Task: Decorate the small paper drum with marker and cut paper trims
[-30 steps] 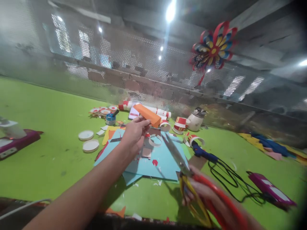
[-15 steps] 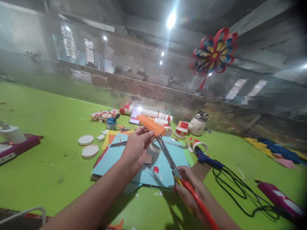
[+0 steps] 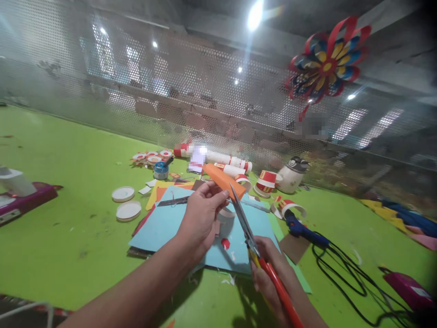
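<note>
Between the thumb and fingers of my left hand (image 3: 205, 209) is a folded piece of orange paper (image 3: 223, 178), raised above the stacked sheets. My right hand (image 3: 269, 264) grips the scissors (image 3: 246, 230) by their red and yellow handles. The scissor blades point up and away, with their tips at the near right edge of the orange paper; whether they have cut into it I cannot tell. Below both hands lies a stack of light blue sheets (image 3: 164, 230), with a small red hexagon (image 3: 226, 244) and white scraps on it.
A blue glue gun (image 3: 303, 230) with a looping black cord lies at the right. Two white lids (image 3: 128, 211) and a blue jar (image 3: 161, 171) stand left. Behind are red-and-white paper cups (image 3: 266, 183), a white pot (image 3: 292, 175) and a phone (image 3: 197, 161).
The view has shifted slightly, so the table things sit a little differently in the picture. Both hands still hold the paper and scissors, and the blade tips now overlap the orange paper more.
</note>
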`<state>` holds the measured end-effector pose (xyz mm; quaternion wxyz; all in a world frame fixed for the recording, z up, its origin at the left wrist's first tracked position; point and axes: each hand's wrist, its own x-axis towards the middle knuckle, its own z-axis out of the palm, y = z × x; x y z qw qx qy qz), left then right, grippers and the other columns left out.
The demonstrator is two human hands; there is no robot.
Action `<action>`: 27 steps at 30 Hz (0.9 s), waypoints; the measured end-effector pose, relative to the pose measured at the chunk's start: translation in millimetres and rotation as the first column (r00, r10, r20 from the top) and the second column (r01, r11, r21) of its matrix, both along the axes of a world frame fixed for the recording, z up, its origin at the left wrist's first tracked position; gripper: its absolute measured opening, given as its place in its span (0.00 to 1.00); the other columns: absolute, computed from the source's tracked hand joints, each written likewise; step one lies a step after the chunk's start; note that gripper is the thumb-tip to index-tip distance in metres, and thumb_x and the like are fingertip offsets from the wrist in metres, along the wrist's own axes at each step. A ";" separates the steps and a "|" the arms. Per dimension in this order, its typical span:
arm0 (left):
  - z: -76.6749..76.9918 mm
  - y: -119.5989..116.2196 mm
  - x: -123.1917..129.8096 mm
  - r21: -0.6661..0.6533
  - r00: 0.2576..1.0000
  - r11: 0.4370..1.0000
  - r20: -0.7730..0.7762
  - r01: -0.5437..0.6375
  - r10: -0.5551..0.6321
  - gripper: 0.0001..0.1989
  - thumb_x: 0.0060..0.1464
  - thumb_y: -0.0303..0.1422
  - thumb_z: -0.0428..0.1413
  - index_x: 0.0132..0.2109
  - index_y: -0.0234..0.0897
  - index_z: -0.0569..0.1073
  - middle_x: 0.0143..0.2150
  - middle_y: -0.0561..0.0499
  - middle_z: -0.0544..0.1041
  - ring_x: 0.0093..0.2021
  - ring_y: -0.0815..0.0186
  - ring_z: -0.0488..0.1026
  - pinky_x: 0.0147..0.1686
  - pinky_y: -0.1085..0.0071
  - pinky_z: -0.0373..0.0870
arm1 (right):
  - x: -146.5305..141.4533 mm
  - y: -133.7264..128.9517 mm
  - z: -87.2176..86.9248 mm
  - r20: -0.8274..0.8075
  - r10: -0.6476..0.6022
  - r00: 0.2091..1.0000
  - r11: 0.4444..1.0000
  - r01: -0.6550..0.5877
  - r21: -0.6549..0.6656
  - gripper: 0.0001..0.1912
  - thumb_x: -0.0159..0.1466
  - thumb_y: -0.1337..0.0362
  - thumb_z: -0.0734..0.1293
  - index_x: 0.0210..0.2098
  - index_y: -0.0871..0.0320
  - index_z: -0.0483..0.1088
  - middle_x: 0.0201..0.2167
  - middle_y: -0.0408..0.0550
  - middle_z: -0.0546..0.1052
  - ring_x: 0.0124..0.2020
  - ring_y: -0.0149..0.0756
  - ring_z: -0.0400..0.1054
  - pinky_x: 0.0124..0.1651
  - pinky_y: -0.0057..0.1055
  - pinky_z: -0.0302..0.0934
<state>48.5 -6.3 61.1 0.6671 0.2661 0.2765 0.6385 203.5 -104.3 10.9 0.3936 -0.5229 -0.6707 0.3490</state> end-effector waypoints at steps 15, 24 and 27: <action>1.0 -11.6 6.9 0.074 1.000 0.997 0.018 -0.017 0.016 0.13 0.43 0.23 0.63 0.39 0.33 0.76 0.35 0.48 0.79 0.34 0.67 0.75 0.38 0.70 0.72 | 2.4 -6.4 2.5 0.006 0.035 0.999 0.999 -0.035 0.023 0.21 0.66 0.45 0.61 0.51 0.48 0.58 0.24 0.37 0.59 0.22 0.32 0.54 0.29 0.30 0.54; 0.9 -14.8 8.4 0.082 0.999 0.996 0.024 -0.025 0.023 0.14 0.42 0.24 0.64 0.40 0.31 0.74 0.34 0.50 0.78 0.32 0.69 0.74 0.37 0.70 0.72 | -3.8 -5.5 -6.3 0.004 -0.062 0.998 0.992 0.061 0.109 0.22 0.64 0.45 0.62 0.50 0.51 0.61 0.22 0.37 0.59 0.21 0.33 0.55 0.26 0.30 0.57; 1.6 -16.0 8.7 0.082 1.000 0.996 0.023 -0.021 0.020 0.14 0.42 0.24 0.63 0.40 0.31 0.74 0.33 0.50 0.78 0.32 0.69 0.74 0.37 0.71 0.72 | -2.6 -3.9 -9.5 0.023 -0.048 0.999 0.991 0.044 0.126 0.23 0.65 0.44 0.61 0.51 0.51 0.60 0.22 0.36 0.58 0.20 0.32 0.54 0.27 0.30 0.58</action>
